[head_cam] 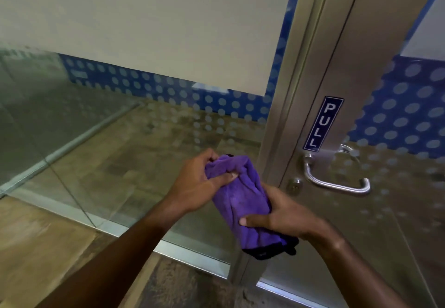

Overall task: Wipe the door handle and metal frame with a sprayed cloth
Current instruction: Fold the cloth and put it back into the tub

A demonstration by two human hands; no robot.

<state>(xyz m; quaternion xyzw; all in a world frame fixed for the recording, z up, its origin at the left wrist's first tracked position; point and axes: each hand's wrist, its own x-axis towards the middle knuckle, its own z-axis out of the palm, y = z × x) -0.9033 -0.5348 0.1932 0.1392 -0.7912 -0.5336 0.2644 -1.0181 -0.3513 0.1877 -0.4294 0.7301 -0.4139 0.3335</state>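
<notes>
Slippage is the main worry: the purple cloth (243,201) is bunched into a loose roll with a dark edge hanging free below, so I judge it could unfold or drop when one hand lets go to reach across. A thick wad may also skate over the curved door handle (337,183) instead of wrapping it, and miss the narrow metal frame (286,105) edges. Both hands hold the cloth just left of the door, near the handle but not touching it. The left hand (199,182) has its fingers curled over the upper end, thumb pressed into the fabric. The right hand (281,216) cups the lower part from the side, thumb pinching across the front.
</notes>
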